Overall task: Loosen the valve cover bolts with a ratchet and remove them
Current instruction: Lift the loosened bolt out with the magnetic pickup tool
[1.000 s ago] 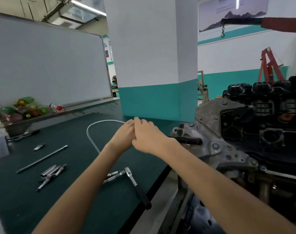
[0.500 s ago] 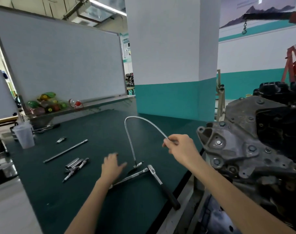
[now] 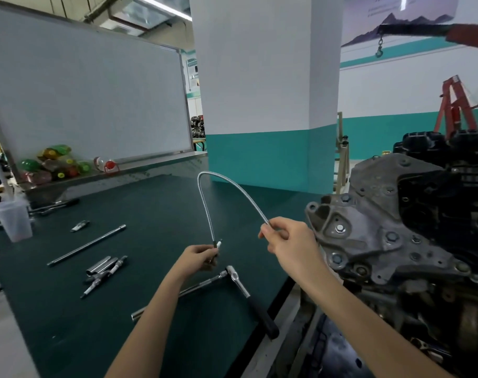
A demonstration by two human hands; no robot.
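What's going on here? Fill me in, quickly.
A person stands at a dark green workbench beside an engine, holding a flexible pickup tool bent in an arch. The right hand grips one end; the left hand pinches the other end, at its tip, where a small light piece shows, too small to name. The ratchet, with an extension bar at its head, lies untouched on the workbench below the hands.

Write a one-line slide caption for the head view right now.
Left hand and right hand hold the ends of a bowed flexible shaft above the bench; the ratchet lies untouched on it.
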